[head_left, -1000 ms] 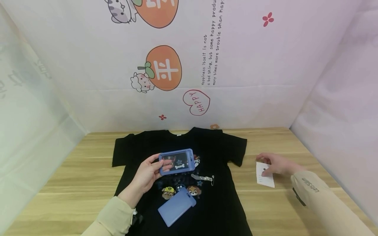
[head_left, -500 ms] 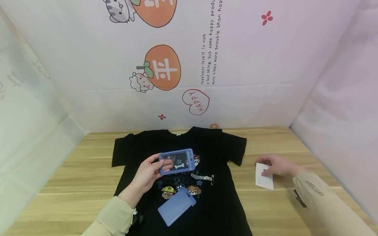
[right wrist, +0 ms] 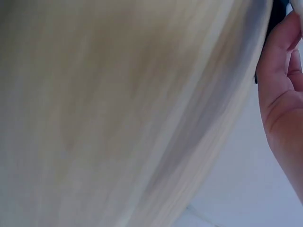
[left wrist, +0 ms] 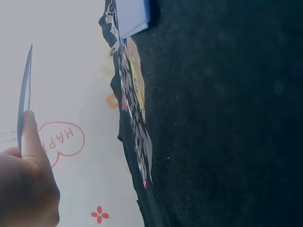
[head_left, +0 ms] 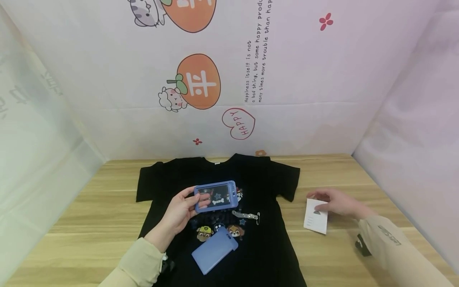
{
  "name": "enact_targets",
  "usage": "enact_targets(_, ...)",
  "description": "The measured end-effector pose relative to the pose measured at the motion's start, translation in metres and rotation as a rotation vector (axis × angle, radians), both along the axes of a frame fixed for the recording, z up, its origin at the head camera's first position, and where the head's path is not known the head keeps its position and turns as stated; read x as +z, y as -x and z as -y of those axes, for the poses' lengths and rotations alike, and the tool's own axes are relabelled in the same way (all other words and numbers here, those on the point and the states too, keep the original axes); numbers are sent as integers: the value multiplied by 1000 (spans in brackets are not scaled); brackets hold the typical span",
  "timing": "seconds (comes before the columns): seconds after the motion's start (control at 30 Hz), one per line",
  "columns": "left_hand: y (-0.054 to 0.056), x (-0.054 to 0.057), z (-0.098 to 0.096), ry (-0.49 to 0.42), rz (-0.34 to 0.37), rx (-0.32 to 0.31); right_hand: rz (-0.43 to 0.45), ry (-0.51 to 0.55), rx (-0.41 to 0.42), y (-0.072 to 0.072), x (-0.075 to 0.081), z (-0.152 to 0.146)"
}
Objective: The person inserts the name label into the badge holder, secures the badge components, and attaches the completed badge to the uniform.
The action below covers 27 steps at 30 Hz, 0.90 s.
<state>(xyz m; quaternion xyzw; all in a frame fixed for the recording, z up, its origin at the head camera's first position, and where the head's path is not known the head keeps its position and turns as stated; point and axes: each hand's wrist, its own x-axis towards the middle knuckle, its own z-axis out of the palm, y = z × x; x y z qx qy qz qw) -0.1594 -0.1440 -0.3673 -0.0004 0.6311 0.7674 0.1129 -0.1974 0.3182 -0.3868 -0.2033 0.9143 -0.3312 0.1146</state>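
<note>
My left hand pinches a blue, clear-windowed badge holder frame above a black T-shirt; fingers show through the window. The left wrist view has that hand with the frame edge-on. Over the table at the right, my right hand grips a white printed card, thumb on its face and fingers behind. Below the frame, a solid blue holder piece lies on the shirt. Beside it is a clear strap with a metal pin. In the right wrist view, the right hand is partly cut off.
The black T-shirt, printed with cartoon dogs, lies flat across the middle of the wooden table. A white printed cloth hangs behind the table and along both sides.
My right hand has lifted the white card a little and brought it slightly left, tilting it. My left hand and the badge holder frame stay almost still.
</note>
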Motion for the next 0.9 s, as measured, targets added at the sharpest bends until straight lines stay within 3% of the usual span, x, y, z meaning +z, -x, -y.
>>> enact_targets(0.37, -1, 0, -1, -8, 3, 4, 162, 293, -61, -8, 7, 17)
enact_targets(0.67, -3, 2, -3, -8, 0, -4, 187, 440, -35, -13, 7, 33)
enact_targets(0.9, -3, 0, -6, -13, -2, -3, 178, 520, -28, -20, 15, 49)
